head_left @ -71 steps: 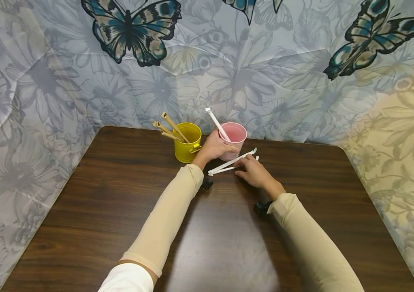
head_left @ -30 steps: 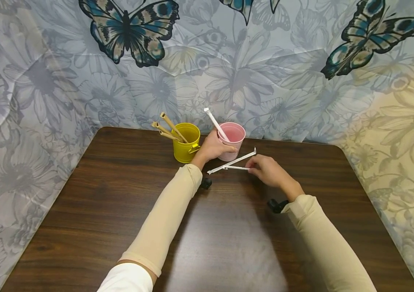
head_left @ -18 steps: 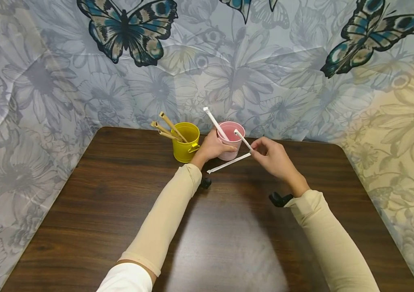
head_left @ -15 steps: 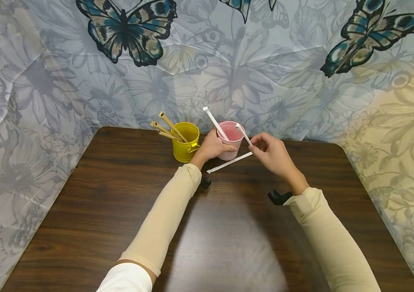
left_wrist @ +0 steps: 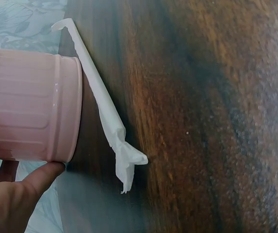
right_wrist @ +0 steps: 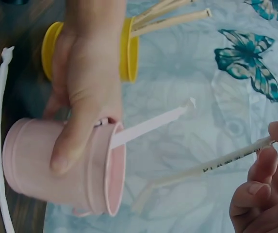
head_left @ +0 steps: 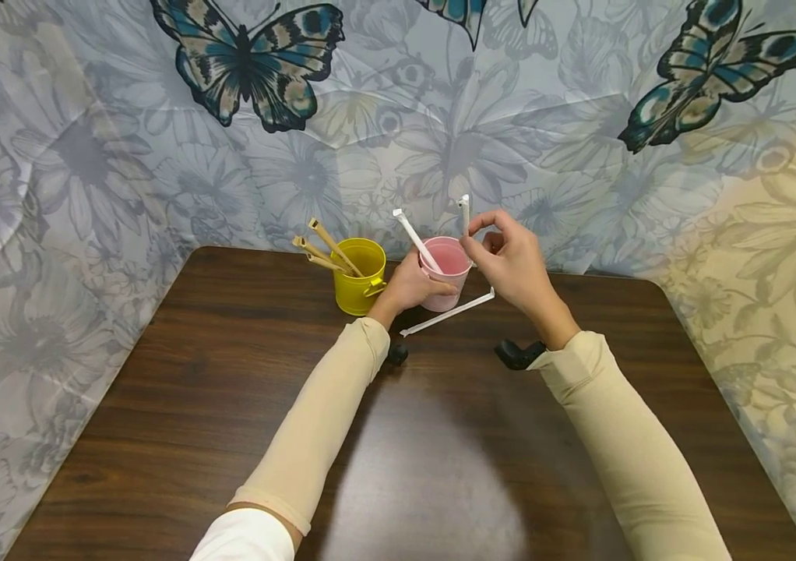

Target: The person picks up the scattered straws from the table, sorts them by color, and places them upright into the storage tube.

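Observation:
My left hand (head_left: 408,287) grips the side of a small pink bucket (head_left: 449,301) at the far side of the table, its thumb along the wall in the right wrist view. One white paper-wrapped straw (head_left: 414,235) leans inside the bucket and sticks out over the rim. Above the bucket's right edge, my right hand (head_left: 515,261) pinches a second wrapped straw (right_wrist: 226,160) between thumb and fingers; dark print shows along its wrapper. A third wrapped straw (left_wrist: 100,92) lies on the tabletop close by the bucket's base, its ends crumpled.
A yellow bucket (head_left: 356,292) holding several tan straws (head_left: 331,245) stands left of the pink one, beside my left hand. The dark wooden table (head_left: 230,405) ends just behind the buckets, at a cloth backdrop (head_left: 314,171) printed with butterflies and flowers.
My right hand has picked one wrapped straw off the table, lifted it and turned it more upright near the pink bucket's rim. My left hand has stayed on the bucket.

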Motion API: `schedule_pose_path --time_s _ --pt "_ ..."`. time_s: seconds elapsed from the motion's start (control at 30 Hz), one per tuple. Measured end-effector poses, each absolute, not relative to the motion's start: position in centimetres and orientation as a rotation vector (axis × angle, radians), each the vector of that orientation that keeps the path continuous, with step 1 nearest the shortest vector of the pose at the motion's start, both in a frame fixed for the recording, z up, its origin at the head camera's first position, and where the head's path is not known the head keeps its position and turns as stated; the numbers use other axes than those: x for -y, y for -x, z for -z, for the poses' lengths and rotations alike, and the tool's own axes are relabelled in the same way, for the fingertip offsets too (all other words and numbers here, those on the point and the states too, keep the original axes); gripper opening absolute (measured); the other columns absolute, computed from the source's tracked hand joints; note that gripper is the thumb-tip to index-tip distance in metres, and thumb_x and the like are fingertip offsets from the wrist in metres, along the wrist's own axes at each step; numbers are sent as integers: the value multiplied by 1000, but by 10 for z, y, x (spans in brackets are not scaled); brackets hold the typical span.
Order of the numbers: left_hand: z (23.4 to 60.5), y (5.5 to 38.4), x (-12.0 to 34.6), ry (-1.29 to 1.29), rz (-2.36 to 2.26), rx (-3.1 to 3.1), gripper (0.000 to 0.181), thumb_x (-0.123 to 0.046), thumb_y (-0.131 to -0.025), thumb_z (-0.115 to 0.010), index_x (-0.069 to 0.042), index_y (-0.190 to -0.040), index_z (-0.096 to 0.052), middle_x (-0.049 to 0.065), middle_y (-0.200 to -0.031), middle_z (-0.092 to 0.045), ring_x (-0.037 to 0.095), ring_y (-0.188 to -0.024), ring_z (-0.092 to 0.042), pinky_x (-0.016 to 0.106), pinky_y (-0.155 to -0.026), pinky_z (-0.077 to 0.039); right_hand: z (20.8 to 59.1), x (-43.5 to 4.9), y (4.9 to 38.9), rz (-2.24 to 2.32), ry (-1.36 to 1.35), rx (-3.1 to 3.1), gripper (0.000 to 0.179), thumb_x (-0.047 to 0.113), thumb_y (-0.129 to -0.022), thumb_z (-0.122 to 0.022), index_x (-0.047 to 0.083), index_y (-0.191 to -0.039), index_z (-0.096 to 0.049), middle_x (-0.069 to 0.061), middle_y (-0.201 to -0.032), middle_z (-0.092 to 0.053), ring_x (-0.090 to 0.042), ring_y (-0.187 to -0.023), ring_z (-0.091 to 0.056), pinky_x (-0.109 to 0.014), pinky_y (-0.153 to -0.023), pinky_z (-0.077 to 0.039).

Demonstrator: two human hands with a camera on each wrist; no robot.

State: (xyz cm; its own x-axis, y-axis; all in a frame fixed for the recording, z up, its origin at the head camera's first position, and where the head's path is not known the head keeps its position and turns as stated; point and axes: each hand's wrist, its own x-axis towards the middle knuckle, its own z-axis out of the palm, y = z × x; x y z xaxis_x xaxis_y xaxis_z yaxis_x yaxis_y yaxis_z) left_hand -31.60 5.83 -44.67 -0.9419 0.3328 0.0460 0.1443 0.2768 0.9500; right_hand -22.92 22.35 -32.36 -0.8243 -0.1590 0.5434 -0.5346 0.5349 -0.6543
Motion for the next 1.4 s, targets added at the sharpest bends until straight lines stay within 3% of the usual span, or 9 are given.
schedule_pose_path --time_s 0.1,0.37,0.6,0.7,1.07,1.4 --pt "447 315 -59 -461 -1727 -2372 98 -27 -70 -95 -15 -149 -39 5 -142 -58 22 -128 -57 36 -113 -47 322 -217 233 -1273 -574 2353 15 11 -95 -69 6 -109 -65 -2 -59 -51 -3 -46 -38 -18 -44 -30" --pt "447 316 -56 -520 -1742 -2384 99 -24 -70 -94 -14 -150 -37 7 -142 -58 23 -127 -59 38 -111 -48 339 -205 248 -1237 -569 2381 11 9 -95 -70 4 -104 -66 -9 -91 -70 -4 -49 -42 -17 -45 -32" --pt "449 316 -55 -527 -1792 -2350 94 -22 -71 -94 -16 -148 -40 6 -142 -58 23 -125 -60 38 -111 -49 362 -201 258 -1116 -526 2447 11 9 -94 -72 6 -103 -68 -12 -83 -70 -12 -57 -49 -18 -49 -36" --pt "450 316 -56 -546 -1815 -2332 93 -18 -71 -93 -16 -148 -41 6 -142 -59 23 -126 -59 38 -112 -47 368 -201 260 -1094 -501 2475 11 9 -94 -72 5 -104 -68 -11 -94 -73 -15 -60 -51 -19 -51 -38" --pt "446 312 -56 -536 -1809 -2323 92 -18 -73 -92 -14 -150 -41 8 -143 -60 23 -128 -59 37 -113 -46 372 -203 261 -1091 -451 2552 17 15 -95 -73 8 -109 -70 -10 -101 -75 -18 -70 -54 -23 -60 -43" --pt "450 315 -57 -509 -1805 -2319 96 -17 -70 -94 -14 -149 -39 6 -144 -58 22 -130 -57 36 -114 -46 377 -211 251 -1079 -483 2556 16 11 -93 -73 4 -107 -70 -11 -92 -72 -22 -62 -53 -20 -52 -38"
